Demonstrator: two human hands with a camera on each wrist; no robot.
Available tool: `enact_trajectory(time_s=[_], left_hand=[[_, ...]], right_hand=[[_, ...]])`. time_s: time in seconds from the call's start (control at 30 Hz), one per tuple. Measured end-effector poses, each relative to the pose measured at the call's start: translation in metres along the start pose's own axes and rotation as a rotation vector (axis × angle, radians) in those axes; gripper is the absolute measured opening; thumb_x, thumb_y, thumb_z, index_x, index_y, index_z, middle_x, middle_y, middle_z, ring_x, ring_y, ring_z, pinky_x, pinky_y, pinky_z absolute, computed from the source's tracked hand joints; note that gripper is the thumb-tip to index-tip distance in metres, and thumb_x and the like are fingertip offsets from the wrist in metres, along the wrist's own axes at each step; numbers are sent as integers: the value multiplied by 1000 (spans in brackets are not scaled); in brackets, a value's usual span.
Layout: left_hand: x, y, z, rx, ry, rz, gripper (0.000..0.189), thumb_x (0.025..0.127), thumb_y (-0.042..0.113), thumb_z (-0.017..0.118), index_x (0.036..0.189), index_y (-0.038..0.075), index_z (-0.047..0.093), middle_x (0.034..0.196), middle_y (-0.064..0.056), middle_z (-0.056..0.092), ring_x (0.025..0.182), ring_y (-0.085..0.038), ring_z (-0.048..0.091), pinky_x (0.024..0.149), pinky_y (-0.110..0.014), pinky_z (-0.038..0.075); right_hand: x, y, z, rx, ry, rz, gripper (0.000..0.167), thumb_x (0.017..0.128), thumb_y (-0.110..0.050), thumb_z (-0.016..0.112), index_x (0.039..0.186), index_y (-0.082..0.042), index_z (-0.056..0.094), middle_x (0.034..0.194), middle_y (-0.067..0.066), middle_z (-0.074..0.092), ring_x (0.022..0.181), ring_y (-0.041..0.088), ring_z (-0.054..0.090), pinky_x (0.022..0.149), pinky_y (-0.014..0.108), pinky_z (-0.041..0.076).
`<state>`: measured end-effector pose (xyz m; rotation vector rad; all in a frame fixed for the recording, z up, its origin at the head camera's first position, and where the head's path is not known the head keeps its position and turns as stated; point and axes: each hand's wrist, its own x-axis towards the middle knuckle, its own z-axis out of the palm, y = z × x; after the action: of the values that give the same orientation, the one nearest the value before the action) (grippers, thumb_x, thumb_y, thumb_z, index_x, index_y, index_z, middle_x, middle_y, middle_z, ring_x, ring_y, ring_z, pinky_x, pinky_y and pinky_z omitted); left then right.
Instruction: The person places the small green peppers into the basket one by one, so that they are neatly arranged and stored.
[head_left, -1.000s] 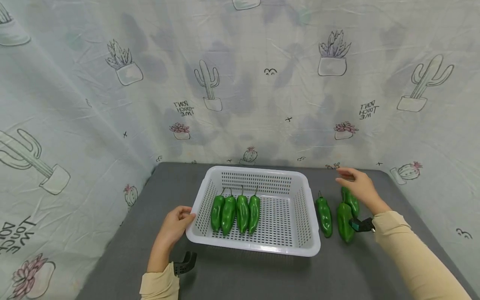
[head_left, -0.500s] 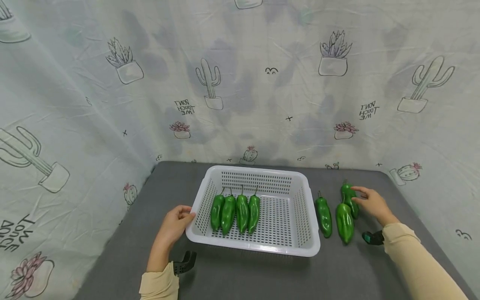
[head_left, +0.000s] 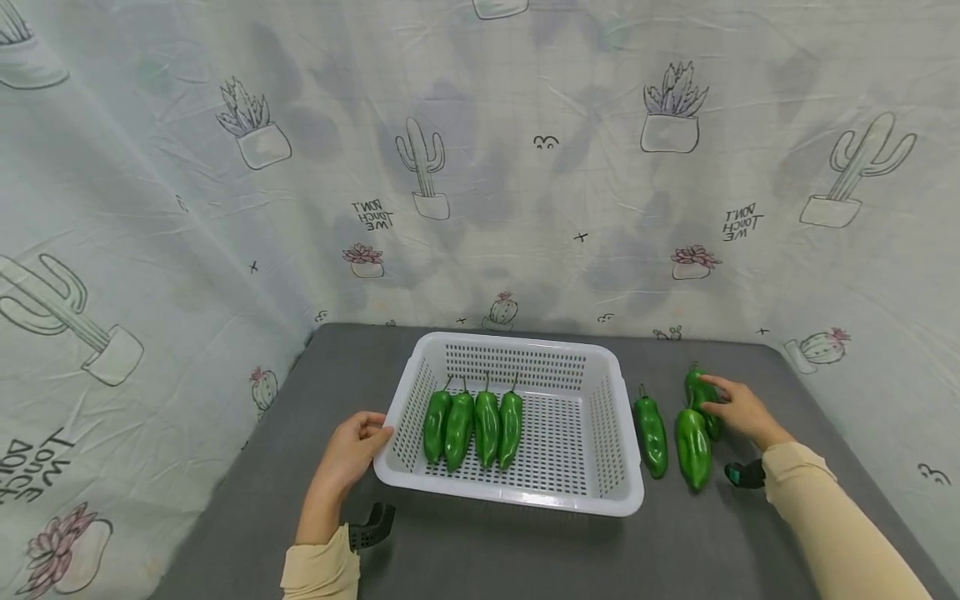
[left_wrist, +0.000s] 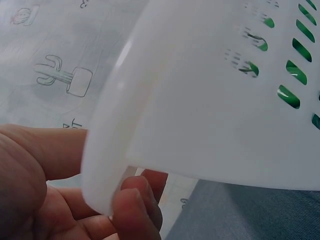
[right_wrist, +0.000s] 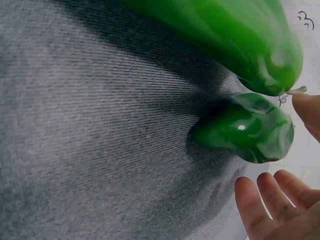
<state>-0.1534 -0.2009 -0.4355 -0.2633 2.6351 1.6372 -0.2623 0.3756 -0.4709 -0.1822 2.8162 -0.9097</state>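
Note:
My left hand [head_left: 351, 450] holds the left rim of a white perforated plastic basket [head_left: 517, 498]; in the left wrist view its fingers [left_wrist: 135, 215] curl under the rim. Several green peppers [head_left: 458, 429] lie side by side in the basket's left half. My right hand [head_left: 742, 412] is at the far right pepper [head_left: 699, 387], thumb and fingers spread on either side. In the right wrist view, a gap shows between the fingers [right_wrist: 250, 200] and that pepper [right_wrist: 250, 130]. A larger pepper [head_left: 694, 454] lies just in front of it.
Another green pepper [head_left: 651, 437] lies close to the basket's right side. Everything rests on a dark grey table cover [head_left: 495, 558]. A printed cactus curtain [head_left: 510, 183] hangs behind the table and along both sides.
My right hand has come down and to the right from above the table's back, to beside the far right pepper. My left hand has stayed on the basket rim.

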Motion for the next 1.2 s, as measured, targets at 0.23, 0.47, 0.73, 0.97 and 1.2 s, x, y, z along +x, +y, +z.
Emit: enact_trajectory(time_s=[0.23,0.47,0.73,0.97,1.2], left_hand=[[0,0,1,-5,-2,16,33,94,11,58,120,-10,52,96,-21,64,78,-19,62,60,-31,45],[-1,0,2,-6,1,17,34,94,11,58,120,-10,52,95,-21,65,77,-19,62,60,-31,46],[1,0,2,-8,13,-6,30,93,9,57,118,-7,54,95,-18,65,75,-16,61,61,-30,45],[0,2,2,-7,6,15,32,93,10,58,118,-9,52,95,-20,64,76,-18,60,60,-31,45],[0,2,2,-2,14,4,29,93,9,58,117,-8,53,93,-19,64,75,-17,60,60,-30,45]], right_hand=[[6,-3,1,-52,3,-43,57,92,-11,57,139,10,33,132,46,33,114,61,38,86,65,38],[13,-1,1,-39,-38,-40,57,92,-8,56,141,9,32,138,45,26,123,62,27,93,70,29],[16,2,3,-82,-36,-48,55,89,-7,57,137,10,37,136,46,28,121,62,29,94,69,29],[20,2,4,-91,-56,-44,55,88,-7,57,137,11,37,135,47,28,120,63,29,92,69,30],[22,0,3,-115,-60,-31,56,87,-9,59,136,11,38,133,47,30,118,63,33,90,68,34]])
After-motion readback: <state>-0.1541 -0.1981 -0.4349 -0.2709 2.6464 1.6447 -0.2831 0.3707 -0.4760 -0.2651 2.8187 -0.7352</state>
